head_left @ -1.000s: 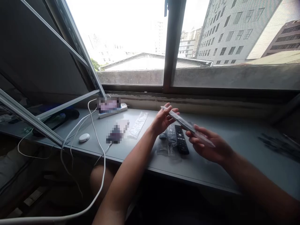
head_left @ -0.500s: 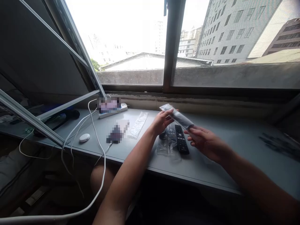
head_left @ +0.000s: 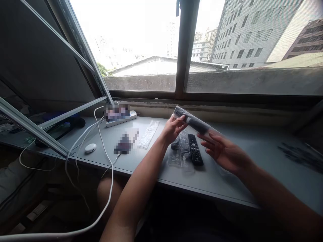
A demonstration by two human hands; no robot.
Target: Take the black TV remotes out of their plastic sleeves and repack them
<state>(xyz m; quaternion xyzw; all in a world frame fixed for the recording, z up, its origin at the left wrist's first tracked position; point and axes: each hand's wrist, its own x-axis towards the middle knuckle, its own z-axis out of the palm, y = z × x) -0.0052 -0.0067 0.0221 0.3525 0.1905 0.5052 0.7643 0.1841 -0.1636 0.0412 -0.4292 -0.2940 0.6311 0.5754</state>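
- The long, slim, dark object in a clear plastic sleeve (head_left: 198, 123) is held aslant above the pale grey counter (head_left: 254, 141); it seems fully covered, and is not yet laid down.
- The sleeve's upper end is pinched by the left hand (head_left: 174, 129); at the lower end, the fingers of the right hand (head_left: 224, 149) are partly spread, and whether anything is gripped cannot be told.
- Below, a black plastic remote control (head_left: 196, 150) is left unwrapped, beside dark film-wrapped items (head_left: 185, 148).

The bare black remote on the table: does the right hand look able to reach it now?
Probably yes: the bare remote lies near the right hand, with nothing visibly covering it, though that hand might first need to leave the wrapped item.
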